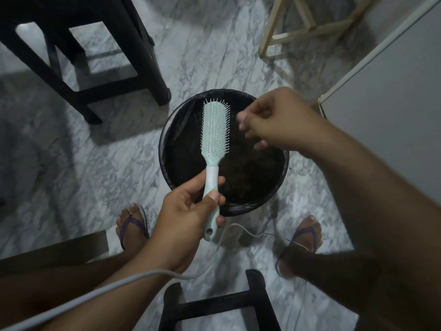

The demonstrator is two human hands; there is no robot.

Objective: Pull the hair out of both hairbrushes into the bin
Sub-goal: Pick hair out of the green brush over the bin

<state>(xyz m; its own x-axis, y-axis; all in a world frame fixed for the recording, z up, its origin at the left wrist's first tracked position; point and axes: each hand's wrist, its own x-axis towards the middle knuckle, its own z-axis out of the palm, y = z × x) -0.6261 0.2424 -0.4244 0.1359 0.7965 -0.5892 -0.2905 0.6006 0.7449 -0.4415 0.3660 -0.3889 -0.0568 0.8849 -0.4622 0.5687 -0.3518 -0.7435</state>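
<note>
Mint hairbrush [215,130] upright, bristles seemingly rightward

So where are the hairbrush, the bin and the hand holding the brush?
hairbrush [216,126]: head view, on the bristle pad.
bin [163,149]: head view, on its left rim.
left hand [187,211]: head view, middle of the hand.

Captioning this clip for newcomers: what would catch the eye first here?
The pale mint hairbrush, gripped by its handle in the left hand, stands out against the black-lined bin on the marble floor. Beside its bristles, the right hand pinches its fingertips together over the bin.
</note>
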